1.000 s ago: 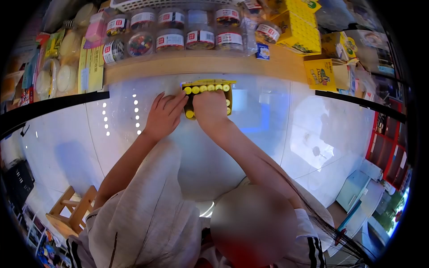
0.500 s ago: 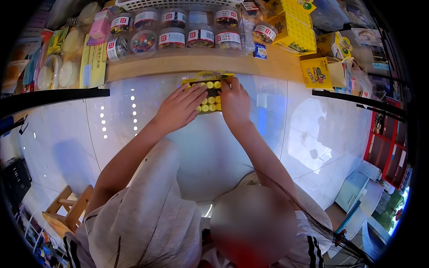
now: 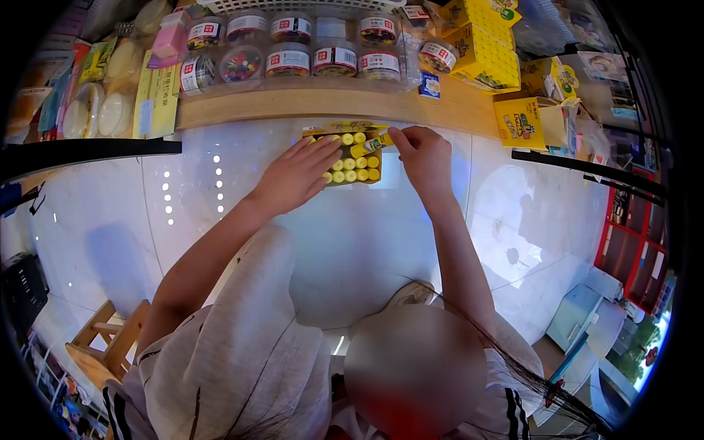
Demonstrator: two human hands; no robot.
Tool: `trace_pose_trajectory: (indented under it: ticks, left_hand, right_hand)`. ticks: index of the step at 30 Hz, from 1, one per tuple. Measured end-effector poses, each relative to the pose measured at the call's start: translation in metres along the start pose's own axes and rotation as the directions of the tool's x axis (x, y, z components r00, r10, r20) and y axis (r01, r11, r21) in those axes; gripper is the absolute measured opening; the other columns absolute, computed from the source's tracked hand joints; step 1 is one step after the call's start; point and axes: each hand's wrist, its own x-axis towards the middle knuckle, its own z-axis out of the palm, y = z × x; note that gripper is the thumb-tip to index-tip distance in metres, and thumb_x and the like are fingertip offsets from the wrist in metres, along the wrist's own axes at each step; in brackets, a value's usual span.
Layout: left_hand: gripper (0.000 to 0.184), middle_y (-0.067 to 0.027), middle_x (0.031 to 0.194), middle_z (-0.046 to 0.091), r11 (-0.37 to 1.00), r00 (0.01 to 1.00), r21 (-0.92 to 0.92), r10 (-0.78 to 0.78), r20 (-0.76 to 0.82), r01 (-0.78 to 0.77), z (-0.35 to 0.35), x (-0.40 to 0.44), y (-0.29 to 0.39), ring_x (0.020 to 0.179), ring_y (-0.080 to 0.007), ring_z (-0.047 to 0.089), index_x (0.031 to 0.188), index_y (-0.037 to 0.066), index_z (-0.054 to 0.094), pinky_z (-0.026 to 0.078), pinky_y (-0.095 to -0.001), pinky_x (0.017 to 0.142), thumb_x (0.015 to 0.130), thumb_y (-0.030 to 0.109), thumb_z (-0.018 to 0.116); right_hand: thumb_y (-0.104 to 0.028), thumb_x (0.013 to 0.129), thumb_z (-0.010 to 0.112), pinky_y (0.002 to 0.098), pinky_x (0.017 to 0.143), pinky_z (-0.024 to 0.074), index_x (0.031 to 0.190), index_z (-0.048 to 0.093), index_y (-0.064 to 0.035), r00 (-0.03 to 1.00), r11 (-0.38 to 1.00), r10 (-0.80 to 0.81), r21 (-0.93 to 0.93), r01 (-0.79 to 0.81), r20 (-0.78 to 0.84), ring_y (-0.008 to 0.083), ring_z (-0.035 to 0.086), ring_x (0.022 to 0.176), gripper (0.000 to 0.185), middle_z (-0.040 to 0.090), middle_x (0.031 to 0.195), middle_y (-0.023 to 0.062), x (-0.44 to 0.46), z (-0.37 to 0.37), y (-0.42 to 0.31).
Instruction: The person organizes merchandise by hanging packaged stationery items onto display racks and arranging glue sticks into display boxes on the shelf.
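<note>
Yellow round-capped glue sticks (image 3: 355, 170) stand in rows inside a small yellow box (image 3: 345, 127), whose printed flap is raised at the far side. My left hand (image 3: 297, 174) lies with its fingers stretched over the left part of the box, covering some of the caps. With thumb and fingers pinched, my right hand (image 3: 427, 158) grips the right end of one glue stick (image 3: 372, 145). That stick is tilted nearly flat above the rows, with its printed label showing. A dark gap shows among the caps beneath it.
Along the wooden shelf (image 3: 257, 107) stand round labelled jars (image 3: 287, 60) in a clear tray. Stacked yellow boxes (image 3: 484, 55) and an opened yellow box (image 3: 518, 122) sit to the right. A small wooden stool (image 3: 110, 341) is at lower left.
My right hand has moved right and away from the box, drawing a glue stick up out of the rows. My left hand has stayed on the box.
</note>
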Motion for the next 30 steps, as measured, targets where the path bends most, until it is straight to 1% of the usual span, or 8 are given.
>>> trace_pose_trajectory:
  ticks: [1, 3, 8, 12, 15, 22, 28, 30]
  left_hand:
    - [0.044, -0.0093, 0.126, 0.045, 0.999, 0.999, -0.047, -0.008, -0.040, 0.006, -0.001, -0.003, -0.002, 0.117, -0.0257, 0.041, 0.116, 0.005, 0.050, 0.030, -0.0402, 0.100, 0.073, 0.009, 0.057]
    - [0.042, -0.0092, 0.120, 0.050, 0.990, 0.993, -0.141, -0.033, -0.117, 0.016, -0.004, -0.013, -0.007, 0.112, -0.0266, 0.045, 0.112, 0.006, 0.052, 0.034, -0.0397, 0.096, 0.070, 0.004, 0.057]
    - [0.040, -0.0075, 0.107, 0.054, 0.998, 0.971, -0.049, -0.055, -0.232, 0.044, -0.006, -0.039, -0.018, 0.100, -0.0261, 0.050, 0.105, 0.006, 0.055, 0.039, -0.0371, 0.086, 0.065, 0.000, 0.056]
    - [0.039, -0.0072, 0.104, 0.054, 0.993, 0.964, -0.072, -0.111, -0.240, 0.097, -0.005, -0.044, -0.020, 0.097, -0.0259, 0.050, 0.104, 0.006, 0.055, 0.039, -0.0372, 0.085, 0.065, 0.001, 0.056]
    - [0.039, -0.0073, 0.103, 0.054, 0.993, 0.962, -0.071, -0.107, -0.250, 0.092, -0.003, -0.043, -0.021, 0.097, -0.0258, 0.050, 0.104, 0.006, 0.055, 0.039, -0.0373, 0.085, 0.065, 0.001, 0.056]
    - [0.037, -0.0055, 0.101, 0.054, 0.995, 0.958, -0.058, -0.097, -0.271, 0.084, -0.005, -0.039, -0.026, 0.092, -0.0247, 0.050, 0.103, 0.007, 0.055, 0.039, -0.0361, 0.079, 0.066, 0.002, 0.056]
    - [0.038, -0.0041, 0.099, 0.054, 0.999, 0.963, -0.030, -0.047, -0.266, 0.040, -0.011, -0.035, -0.025, 0.089, -0.0238, 0.051, 0.104, 0.009, 0.056, 0.040, -0.0353, 0.077, 0.066, 0.003, 0.057]
    - [0.040, -0.0061, 0.099, 0.054, 0.999, 0.964, -0.030, -0.035, -0.263, 0.028, -0.009, -0.033, -0.024, 0.087, -0.0256, 0.051, 0.103, 0.008, 0.055, 0.039, -0.0373, 0.078, 0.064, 0.001, 0.056]
  right_hand:
    - [-0.020, 0.071, 0.069, 0.0338, 0.051, 0.0439, 0.067, 0.062, 0.0031, 0.996, 0.996, 0.080, 0.046, -0.082, 0.042, 0.0243, 0.056, 0.053, 0.024, 0.058, 0.065, 0.0133, -0.001, -0.002, -0.001]
    - [-0.020, 0.071, 0.069, 0.0328, 0.051, 0.0436, 0.069, 0.062, 0.0029, 0.999, 0.995, 0.044, 0.094, -0.046, 0.029, 0.0232, 0.055, 0.051, 0.024, 0.058, 0.065, 0.0129, -0.006, 0.006, 0.003]
    - [-0.022, 0.071, 0.069, 0.0339, 0.051, 0.0443, 0.076, 0.059, -0.0002, 0.991, 0.983, -0.135, 0.130, 0.132, 0.018, 0.0237, 0.056, 0.055, 0.025, 0.057, 0.068, 0.0115, -0.029, 0.036, -0.017]
    - [-0.018, 0.068, 0.069, 0.0363, 0.057, 0.0467, 0.072, 0.058, -0.0015, 0.919, 0.915, -0.340, -0.153, 0.372, 0.200, 0.0253, 0.057, 0.064, 0.021, 0.054, 0.071, 0.0110, -0.033, 0.062, -0.022]
    - [-0.018, 0.068, 0.069, 0.0368, 0.059, 0.0472, 0.071, 0.058, -0.0019, 0.859, 0.857, -0.412, -0.191, 0.478, 0.304, 0.0260, 0.057, 0.064, 0.019, 0.054, 0.071, 0.0112, -0.030, 0.083, -0.019]
    - [-0.019, 0.067, 0.070, 0.0348, 0.061, 0.0501, 0.070, 0.063, -0.0023, 0.815, 0.865, -0.174, -0.310, 0.395, 0.552, 0.0276, 0.062, 0.071, 0.019, 0.061, 0.074, 0.0146, -0.020, 0.085, -0.033]
    - [-0.027, 0.064, 0.074, 0.0335, 0.063, 0.0506, 0.070, 0.064, -0.0036, 0.821, 0.876, 0.177, -0.466, 0.119, 0.542, 0.0263, 0.063, 0.075, 0.026, 0.063, 0.077, 0.0121, -0.011, 0.078, -0.046]
    - [-0.027, 0.065, 0.073, 0.0349, 0.064, 0.0499, 0.072, 0.064, -0.0041, 0.811, 0.900, 0.150, -0.417, 0.125, 0.566, 0.0274, 0.062, 0.074, 0.025, 0.063, 0.077, 0.0100, -0.010, 0.075, -0.040]
